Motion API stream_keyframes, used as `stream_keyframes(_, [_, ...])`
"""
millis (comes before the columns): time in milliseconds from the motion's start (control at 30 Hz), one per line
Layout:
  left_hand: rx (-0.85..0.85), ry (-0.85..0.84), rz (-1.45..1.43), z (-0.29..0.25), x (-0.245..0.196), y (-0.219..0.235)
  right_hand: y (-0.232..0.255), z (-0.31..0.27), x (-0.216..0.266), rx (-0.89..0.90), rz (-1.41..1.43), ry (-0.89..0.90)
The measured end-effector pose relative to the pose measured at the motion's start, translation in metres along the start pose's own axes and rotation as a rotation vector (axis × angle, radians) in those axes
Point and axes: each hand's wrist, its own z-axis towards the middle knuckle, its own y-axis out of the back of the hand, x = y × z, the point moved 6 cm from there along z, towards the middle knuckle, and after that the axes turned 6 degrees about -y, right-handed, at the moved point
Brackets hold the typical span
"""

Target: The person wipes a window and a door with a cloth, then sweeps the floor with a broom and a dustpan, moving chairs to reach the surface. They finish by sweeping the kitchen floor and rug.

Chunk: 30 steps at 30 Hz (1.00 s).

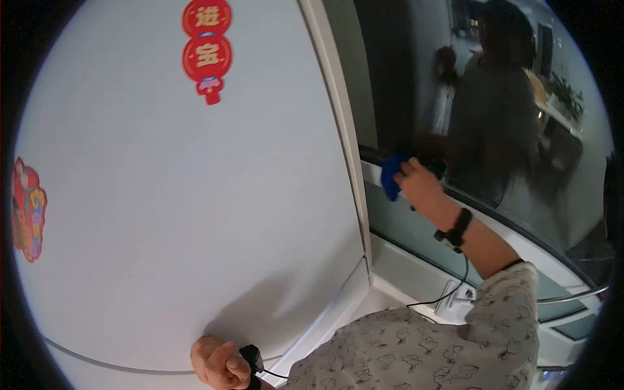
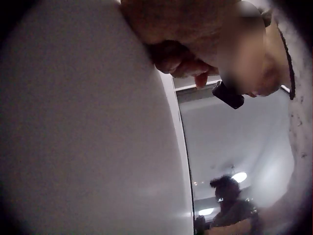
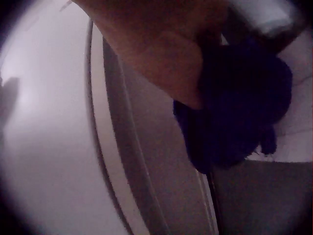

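Fingers of the right hand (image 1: 424, 191) pinch a soft, dark-blue fabric cloth (image 1: 390, 179) at the white window frame (image 1: 371, 173) bordering dark reflective glass (image 1: 396, 65), while the left hand's (image 1: 220, 362) fingers curl loosely beside the smooth white wall (image 1: 162, 195).

- L hand (image 1: 220, 363) + R hand (image 1: 424, 190): 2 tot.
- blue cloth (image 1: 391, 177): 1
- blk wrist devices (image 1: 252, 357): 2, 1 per wrist
- blk cables (image 1: 466, 266): 2, 1 per device
- disc deco (image 1: 208, 52) + multicol. deco (image 1: 29, 214): 2 tot.
- red discs (image 1: 221, 64) on 1st: 2, w/ gold chars (image 1: 208, 16), also 2, 1 ea.
- patterned shirt (image 1: 403, 351): 1
- white panel (image 1: 195, 214): 1
- dk glass pane (image 1: 396, 78): min. 1
- metal rail (image 1: 569, 296): 1
- refl. person (image 1: 497, 110), head view: 1
- refl. plant (image 1: 567, 96): 1
- refl. lights (image 2: 239, 177), L wrist view: 2
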Motion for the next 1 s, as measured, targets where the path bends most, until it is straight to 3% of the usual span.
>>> stream_keyframes(33, [0.020, -0.028, -0.067, 0.003, -0.002, 0.002, 0.020, -0.009, -0.006, 0.027, -0.035, -0.003])
stream_keyframes(100, [0.005, 0.002, -0.124, 0.001, -0.004, 0.001, 0.095, 0.010, -0.029, -0.201, -0.188, -0.002])
stream_keyframes(133, [-0.028, 0.022, -0.170, -0.001, -0.005, -0.003, 0.145, 0.022, -0.042, -0.490, -0.256, 0.052])
stream_keyframes(167, [0.014, -0.062, -0.229, 0.011, -0.014, -0.004, 0.189, 0.040, -0.061, -0.617, -0.421, 0.078])
stream_keyframes(200, [-0.023, -0.060, -0.225, 0.009, -0.016, -0.005, 0.232, 0.057, -0.080, -0.874, -0.636, 0.121])
stream_keyframes(233, [-0.027, -0.062, -0.235, 0.004, -0.018, -0.008, 0.280, 0.088, -0.108, -0.901, -0.420, -0.044])
stream_keyframes(267, [-0.012, -0.061, -0.250, -0.001, -0.019, -0.009, 0.306, 0.093, -0.113, -0.913, -0.759, -0.155])
stream_keyframes(300, [-0.022, -0.062, -0.272, -0.007, -0.018, -0.009, 0.322, 0.099, -0.128, -1.050, -0.640, -0.016])
stream_keyframes(367, [-0.045, -0.054, -0.311, -0.007, -0.022, -0.011, 0.319, 0.121, -0.137, -1.078, -0.577, -0.119])
stream_keyframes(400, [-0.051, -0.051, -0.348, -0.008, -0.024, -0.014, 0.303, 0.141, -0.147, -0.998, -0.440, -0.094])
stream_keyframes(433, [-0.084, -0.065, -0.365, -0.011, -0.024, -0.018, 0.261, 0.163, -0.147, -0.591, -0.226, -0.222])
stream_keyframes(467, [-0.102, -0.062, -0.366, -0.012, -0.027, -0.021, 0.202, 0.162, -0.117, -0.582, -0.521, 0.021])
stream_keyframes(500, [-0.091, -0.064, -0.357, -0.010, -0.030, -0.024, 0.148, 0.146, -0.085, -0.562, -0.587, 0.133])
stream_keyframes(533, [-0.075, -0.063, -0.347, -0.008, -0.033, -0.025, 0.075, 0.151, -0.092, -0.176, 0.085, -0.048])
stream_keyframes(567, [-0.086, -0.060, -0.351, -0.006, -0.035, -0.026, 0.057, 0.093, -0.041, -0.370, -0.126, 0.204])
stream_keyframes(600, [-0.071, -0.053, -0.369, -0.003, -0.036, -0.028, 0.003, 0.076, -0.039, -0.031, 0.226, -0.070])
stream_keyframes(633, [-0.057, -0.047, -0.386, -0.002, -0.038, -0.030, -0.039, 0.056, -0.022, 0.152, 0.021, 0.093])
stream_keyframes(667, [-0.067, -0.045, -0.390, -0.003, -0.038, -0.029, -0.107, 0.047, -0.034, 0.248, 0.383, -0.057])
stream_keyframes(700, [-0.047, -0.066, -0.390, -0.005, -0.041, -0.030, -0.084, 0.029, -0.004, -0.098, 0.059, 0.513])
stream_keyframes(733, [-0.027, -0.088, -0.389, -0.006, -0.043, -0.032, -0.077, 0.030, -0.012, -0.097, 0.048, 0.514])
stream_keyframes(800, [-0.080, -0.085, -0.450, -0.007, -0.047, -0.036, -0.044, 0.062, -0.045, 0.054, -0.200, 0.341])
stream_keyframes(833, [-0.123, -0.084, -0.507, -0.007, -0.049, -0.038, -0.023, 0.102, -0.084, -0.087, -0.030, 0.231])
stream_keyframes(867, [-0.120, -0.080, -0.502, -0.008, -0.049, -0.036, 0.078, 0.116, -0.070, -0.339, -0.515, 0.276])
stream_keyframes(900, [-0.113, -0.106, -0.522, -0.009, -0.049, -0.030, 0.134, 0.154, -0.094, -0.463, -0.670, 0.105])
stream_keyframes(933, [-0.107, -0.133, -0.542, -0.011, -0.050, -0.024, 0.200, 0.172, -0.106, -0.732, -0.841, 0.118])
stream_keyframes(967, [-0.093, -0.127, -0.537, -0.012, -0.050, -0.021, 0.243, 0.216, -0.155, -0.644, -0.822, -0.060])
stream_keyframes(1000, [-0.139, -0.143, -0.506, -0.016, -0.051, -0.016, 0.280, 0.226, -0.156, -0.637, -0.809, -0.056])
